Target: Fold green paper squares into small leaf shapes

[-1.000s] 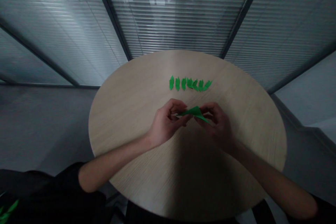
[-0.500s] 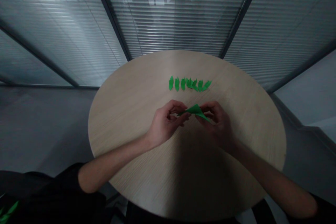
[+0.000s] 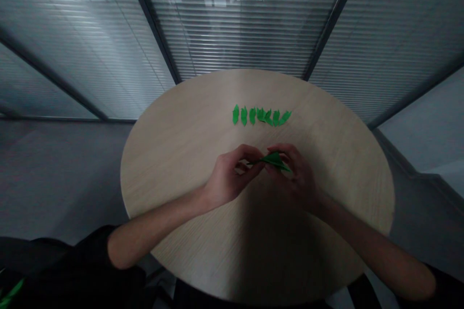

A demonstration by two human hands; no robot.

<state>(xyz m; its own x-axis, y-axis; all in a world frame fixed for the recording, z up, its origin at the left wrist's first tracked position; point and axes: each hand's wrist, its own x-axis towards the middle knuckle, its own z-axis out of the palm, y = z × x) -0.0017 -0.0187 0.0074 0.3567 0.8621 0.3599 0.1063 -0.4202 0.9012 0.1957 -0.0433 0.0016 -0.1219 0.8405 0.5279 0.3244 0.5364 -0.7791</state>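
L hand (image 3: 229, 178) & R hand (image 3: 299, 177), fingers pinching green paper piece (image 3: 274, 161) at frame center, above tabletop (image 3: 170, 178); row of folded green pcs (image 3: 261, 116) upper center; seems mid-fold, prob needs creasing next.

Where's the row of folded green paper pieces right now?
In the head view, the row of folded green paper pieces lies on the far side of the round wooden table, just beyond the green paper pinched between the left hand and right hand.

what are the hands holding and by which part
A folded piece of green paper: the left hand pinches its narrow left tip, and the right hand grips its wider right side.
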